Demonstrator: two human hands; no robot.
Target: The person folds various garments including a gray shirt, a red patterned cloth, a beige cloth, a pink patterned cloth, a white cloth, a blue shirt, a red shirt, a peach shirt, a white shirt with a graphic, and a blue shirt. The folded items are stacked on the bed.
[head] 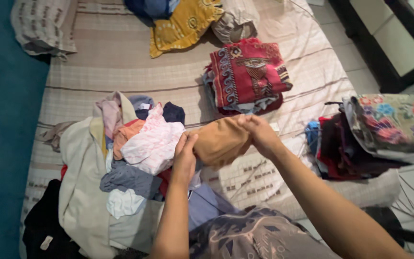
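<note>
A folded tan-brown cloth is held up above the bed between both my hands. My left hand grips its left end, fingers closed around the fabric. My right hand pinches its upper right edge. Just left of my left hand lies a heap of unfolded clothes, with a pale pink piece on top and grey, white and orange pieces under it. Beyond the cloth sits a folded stack topped by a red patterned fabric.
The bed has a beige striped sheet. A yellow patterned cloth and a pillow lie at its far end. Another folded stack with a floral piece on top rests at the right edge. Tiled floor and a dark cabinet are at right.
</note>
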